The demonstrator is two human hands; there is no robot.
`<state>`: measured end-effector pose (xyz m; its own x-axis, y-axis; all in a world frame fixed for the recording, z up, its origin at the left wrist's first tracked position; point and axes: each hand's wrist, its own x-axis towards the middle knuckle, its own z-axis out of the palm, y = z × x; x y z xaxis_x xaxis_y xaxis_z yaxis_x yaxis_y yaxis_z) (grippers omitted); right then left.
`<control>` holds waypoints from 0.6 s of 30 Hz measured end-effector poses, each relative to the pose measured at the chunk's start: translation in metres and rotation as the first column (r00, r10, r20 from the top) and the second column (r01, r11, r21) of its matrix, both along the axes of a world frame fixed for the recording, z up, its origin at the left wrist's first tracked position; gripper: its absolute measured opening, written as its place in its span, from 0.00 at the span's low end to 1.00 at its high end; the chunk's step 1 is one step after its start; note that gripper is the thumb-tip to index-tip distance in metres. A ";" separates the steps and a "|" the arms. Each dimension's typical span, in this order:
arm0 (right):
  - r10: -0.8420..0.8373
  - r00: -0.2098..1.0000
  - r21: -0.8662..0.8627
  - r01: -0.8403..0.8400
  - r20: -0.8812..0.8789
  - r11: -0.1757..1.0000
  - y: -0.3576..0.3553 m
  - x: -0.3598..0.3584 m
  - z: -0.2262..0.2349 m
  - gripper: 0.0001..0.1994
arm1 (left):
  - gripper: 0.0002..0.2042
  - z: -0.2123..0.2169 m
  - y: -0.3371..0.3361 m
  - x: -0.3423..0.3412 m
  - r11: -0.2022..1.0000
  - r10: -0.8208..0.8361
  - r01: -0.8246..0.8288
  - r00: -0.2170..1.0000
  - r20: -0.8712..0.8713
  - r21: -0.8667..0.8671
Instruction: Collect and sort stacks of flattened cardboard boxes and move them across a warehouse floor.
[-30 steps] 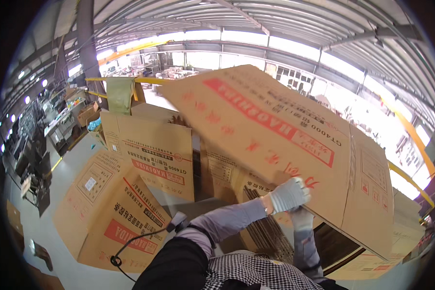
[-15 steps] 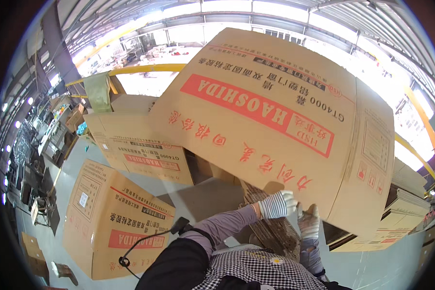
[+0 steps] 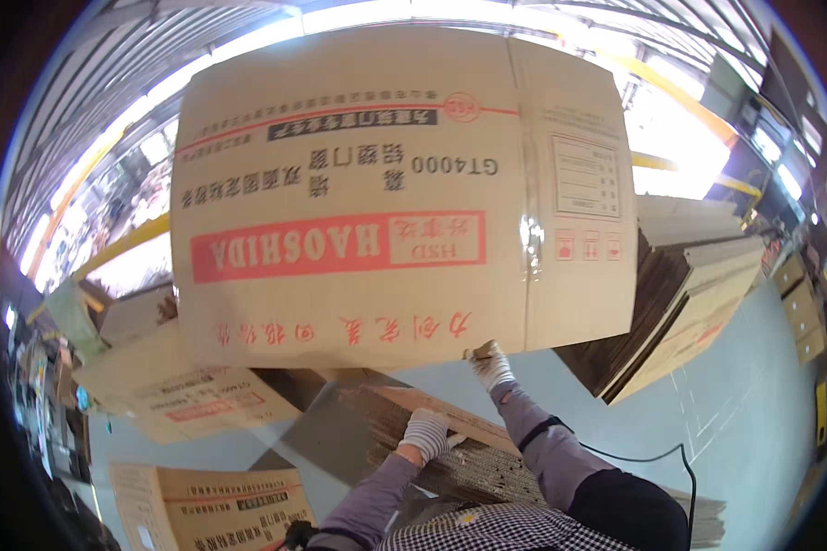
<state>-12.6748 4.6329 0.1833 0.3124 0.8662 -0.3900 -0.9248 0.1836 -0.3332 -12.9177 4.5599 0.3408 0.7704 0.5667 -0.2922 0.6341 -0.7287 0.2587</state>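
Observation:
A large flattened cardboard carton point(image 3: 340, 197) with a red band and dark print stands raised and tilted in front of me. My right hand point(image 3: 490, 363), in a striped glove, is closed on its near edge. Lower down, my left hand point(image 3: 426, 433), gloved the same way, has its fingers curled at the top of a stack of flattened cardboard point(image 3: 496, 468) close to my body. What those fingers hold, if anything, is hidden. The stack's corrugated edges face me.
To the right stands a leaning pile of flattened cartons point(image 3: 698, 294). More printed cardboard point(image 3: 175, 395) lies at the left, and another carton point(image 3: 221, 510) sits at the lower left. Yellow railing point(image 3: 124, 246) runs behind. A black cable point(image 3: 684, 459) hangs by my right arm.
The large carton now appears further left and more level as the view has turned right. My hands, formerly close together at its near edge, are apart; the left has dropped to the stack.

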 end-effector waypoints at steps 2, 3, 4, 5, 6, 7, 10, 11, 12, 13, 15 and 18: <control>0.069 0.996 -0.410 -0.083 -0.048 0.908 0.000 -0.017 -0.007 0.11 | 0.26 -0.010 -0.002 0.001 1.000 0.004 -0.004 1.000 0.019 -0.007; 0.152 0.988 -0.489 -0.149 -0.034 0.860 -0.005 -0.040 -0.004 0.12 | 0.26 -0.014 -0.004 -0.004 0.999 -0.011 0.011 1.000 -0.002 -0.031; 0.236 0.971 -0.566 -0.210 -0.028 0.797 -0.011 -0.055 0.000 0.14 | 0.25 -0.012 -0.004 -0.007 1.000 0.023 -0.024 0.993 0.112 0.016; 0.351 0.936 -0.537 -0.278 0.037 0.797 -0.016 -0.058 0.005 0.17 | 0.23 -0.012 -0.001 -0.007 0.997 0.048 -0.062 0.973 0.227 0.054; 0.409 0.888 -0.430 -0.292 0.209 0.854 -0.028 -0.032 -0.006 0.18 | 0.22 -0.012 -0.002 0.010 0.996 0.019 -0.050 0.933 0.359 0.076; 0.444 0.810 -0.335 -0.326 0.383 0.884 -0.045 -0.002 -0.018 0.19 | 0.21 -0.005 0.001 0.034 1.000 -0.004 -0.002 0.956 0.294 0.018; 0.690 0.672 -0.553 -0.478 0.271 0.682 -0.059 -0.079 0.066 0.21 | 0.18 -0.013 0.007 -0.010 0.992 0.130 -0.130 0.985 0.113 -0.008; 0.733 0.400 -0.596 -0.427 0.550 0.680 -0.073 -0.067 0.064 0.23 | 0.18 -0.010 0.012 -0.006 0.991 0.133 -0.132 0.974 0.183 -0.014; 0.686 0.048 -0.623 -0.376 0.726 0.686 -0.090 -0.053 0.062 0.24 | 0.18 -0.009 0.014 -0.001 0.990 0.143 -0.142 0.957 0.254 -0.024; 0.658 -0.083 -0.644 -0.329 0.749 0.691 -0.106 -0.041 0.061 0.26 | 0.19 -0.006 0.017 0.004 0.993 0.116 -0.116 0.967 0.228 -0.013; 0.654 -0.230 -0.693 -0.253 0.721 0.675 -0.135 -0.032 0.073 0.28 | 0.20 -0.003 0.019 0.002 0.995 0.095 -0.098 0.966 0.240 0.002; 0.707 -0.111 -0.715 -0.106 0.699 0.691 -0.151 -0.009 0.095 0.30 | 0.21 0.005 0.013 0.012 0.996 0.094 -0.093 0.968 0.233 -0.017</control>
<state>-12.6838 4.4819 0.2786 0.2588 0.8789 -0.4008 0.4125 -0.4758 -0.7769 -12.9060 4.5729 0.3456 0.7612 0.6384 -0.1142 0.6211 -0.6670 0.4114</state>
